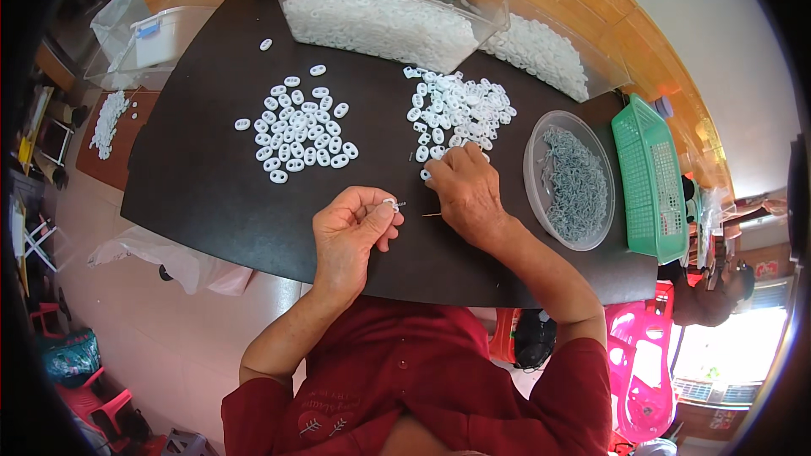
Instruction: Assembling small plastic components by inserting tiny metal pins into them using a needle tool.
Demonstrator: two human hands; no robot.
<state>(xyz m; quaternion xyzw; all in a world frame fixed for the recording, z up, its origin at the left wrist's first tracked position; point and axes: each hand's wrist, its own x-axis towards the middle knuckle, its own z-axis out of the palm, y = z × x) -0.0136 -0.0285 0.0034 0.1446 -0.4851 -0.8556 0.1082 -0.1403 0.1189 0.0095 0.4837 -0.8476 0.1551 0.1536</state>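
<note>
My left hand (353,232) pinches a small white oval plastic piece (389,203) between thumb and forefinger, and a thin grey screw (401,203) sticks out from its right side. At the near edge of the right-hand heap of white pieces (465,105), my right hand (467,190) is curled, its fingertips at a loose white piece (426,175). A thin stick-like tool (432,215) pokes out from under that palm; the rest of it is hidden. Left of centre lies a spread pile of white two-holed oval pieces (296,129).
Clear bins (384,29) full of white pieces line the dark table's (211,194) far side. A round tub of grey screws (574,177) and a green basket (655,177) stand right. Pink plastic chairs (639,363) are beyond the near right edge; a plastic bag (169,257) hangs left.
</note>
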